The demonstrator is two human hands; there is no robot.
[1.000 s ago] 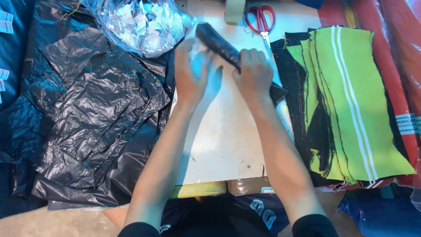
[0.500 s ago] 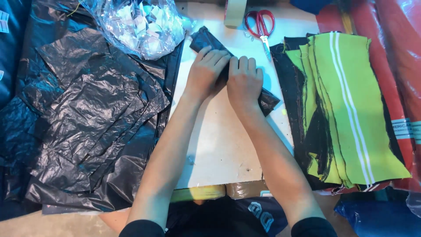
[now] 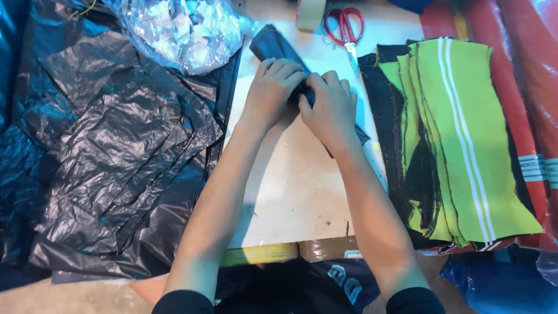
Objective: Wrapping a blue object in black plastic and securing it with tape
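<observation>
Forearms are stretched over the pale surface [image 3: 290, 192]. A dark rolled bag [image 3: 273, 46] lying slantwise on it is clasped by the left hand [image 3: 270, 87] and right hand [image 3: 328, 107], each grip closed round it. Beyond lie red-handled scissors [image 3: 344, 26] and a tape roll [image 3: 311, 13].

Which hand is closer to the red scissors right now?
The right hand. It rests on the dark packet just below and left of the red scissors; the left hand lies farther left, beside it.
</observation>
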